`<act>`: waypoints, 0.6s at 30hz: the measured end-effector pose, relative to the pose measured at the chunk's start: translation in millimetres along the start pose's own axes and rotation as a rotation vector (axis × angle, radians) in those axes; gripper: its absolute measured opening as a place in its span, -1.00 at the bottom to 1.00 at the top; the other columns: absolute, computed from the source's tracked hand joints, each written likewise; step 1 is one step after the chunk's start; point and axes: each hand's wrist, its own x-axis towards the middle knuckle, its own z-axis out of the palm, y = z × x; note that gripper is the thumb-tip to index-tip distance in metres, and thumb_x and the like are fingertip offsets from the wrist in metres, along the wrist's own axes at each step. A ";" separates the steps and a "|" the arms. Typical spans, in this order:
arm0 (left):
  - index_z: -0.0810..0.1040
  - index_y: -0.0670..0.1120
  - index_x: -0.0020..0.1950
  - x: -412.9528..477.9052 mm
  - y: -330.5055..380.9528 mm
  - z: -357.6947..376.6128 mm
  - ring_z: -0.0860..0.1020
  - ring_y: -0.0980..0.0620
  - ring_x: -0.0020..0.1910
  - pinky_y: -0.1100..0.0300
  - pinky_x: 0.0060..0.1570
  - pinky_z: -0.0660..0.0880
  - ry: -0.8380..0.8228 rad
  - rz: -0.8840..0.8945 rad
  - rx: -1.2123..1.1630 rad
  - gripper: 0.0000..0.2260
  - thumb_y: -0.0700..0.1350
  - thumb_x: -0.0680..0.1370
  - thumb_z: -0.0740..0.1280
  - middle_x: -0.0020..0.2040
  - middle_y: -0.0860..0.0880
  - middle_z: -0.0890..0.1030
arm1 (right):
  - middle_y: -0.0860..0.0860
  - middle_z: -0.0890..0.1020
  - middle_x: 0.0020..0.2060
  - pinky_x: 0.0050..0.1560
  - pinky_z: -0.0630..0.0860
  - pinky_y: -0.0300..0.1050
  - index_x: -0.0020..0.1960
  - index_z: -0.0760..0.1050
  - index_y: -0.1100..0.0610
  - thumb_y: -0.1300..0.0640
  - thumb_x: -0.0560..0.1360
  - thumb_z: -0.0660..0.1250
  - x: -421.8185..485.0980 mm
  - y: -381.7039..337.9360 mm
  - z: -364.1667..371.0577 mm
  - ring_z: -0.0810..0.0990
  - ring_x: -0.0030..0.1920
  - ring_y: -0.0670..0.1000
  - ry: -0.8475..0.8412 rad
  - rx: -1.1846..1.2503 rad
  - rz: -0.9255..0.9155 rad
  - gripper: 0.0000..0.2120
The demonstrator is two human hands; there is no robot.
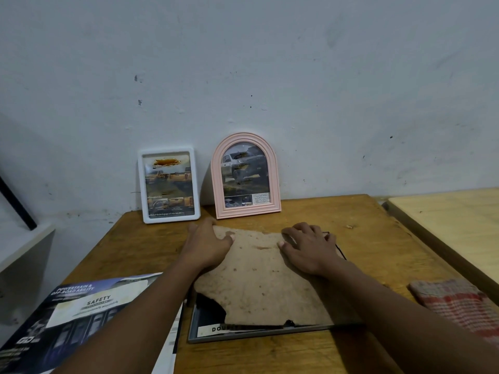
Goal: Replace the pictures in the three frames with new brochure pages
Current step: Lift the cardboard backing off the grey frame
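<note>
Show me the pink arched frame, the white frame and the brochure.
pink arched frame (245, 179), head view, the truck picture behind its glass.
white frame (168, 184), head view, middle of its picture.
brochure (89, 306), head view, its pale SAFETY panel.

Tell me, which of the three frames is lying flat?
The grey frame in front; the white frame and pink arched frame stand upright against the wall.

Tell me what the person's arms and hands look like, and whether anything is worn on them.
Both are bare. The left hand and right hand show no gloves, rings or watch; the left forearm and right forearm carry no sleeve as far as the frame shows.
</note>
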 end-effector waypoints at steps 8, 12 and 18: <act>0.30 0.01 0.52 -3.9 -4.6 3.8 0.43 -0.17 0.36 -0.02 0.32 0.39 0.023 0.025 0.011 -0.43 0.14 0.57 0.37 0.48 -0.14 0.23 | -0.07 0.44 0.15 0.24 0.24 0.14 0.22 0.41 -0.04 -0.32 0.55 0.04 14.1 -5.3 9.6 0.37 0.20 -0.02 0.138 0.068 -0.051 -0.55; 0.26 -0.01 0.55 -6.8 -2.6 4.9 0.43 -0.17 0.36 0.02 0.27 0.41 0.033 0.037 0.035 -0.40 0.13 0.58 0.36 0.48 -0.14 0.20 | -0.05 0.39 0.06 0.22 0.28 0.11 0.14 0.38 0.00 -0.30 0.55 0.03 16.6 -8.6 10.7 0.36 0.11 -0.02 0.155 0.063 -0.066 -0.57; 0.24 -0.01 0.58 -8.0 -2.9 6.2 0.42 -0.18 0.38 0.01 0.28 0.41 0.045 0.043 0.051 -0.37 0.15 0.59 0.34 0.50 -0.14 0.19 | -0.02 0.37 -0.02 0.15 0.40 0.07 0.05 0.33 0.00 -0.29 0.55 0.02 19.0 -9.9 7.8 0.34 0.00 -0.02 0.161 0.047 -0.079 -0.62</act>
